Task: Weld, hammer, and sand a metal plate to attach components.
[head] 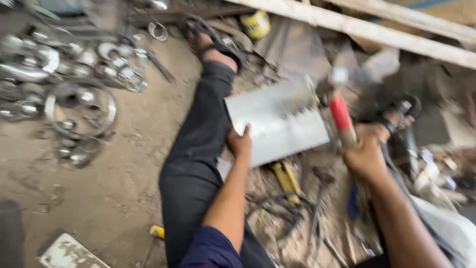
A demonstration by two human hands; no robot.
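I sit on a dirt floor with my legs stretched out. My left hand [240, 145] grips the near left corner of a bent grey metal sheet [276, 121], thumb on top. My right hand [364, 154] is closed round the red-and-wood handle of a hammer [341, 111], its metal head raised at the sheet's right edge. The picture is blurred by motion.
Shiny metal rings and round parts [79, 106] lie in a pile at the left. A yellow-handled tool [286, 179] and dark cables [282, 208] lie under the sheet. Wooden beams [386, 32] cross the top right. My sandalled left foot [210, 42] points away; a yellow tin [256, 23] stands beyond.
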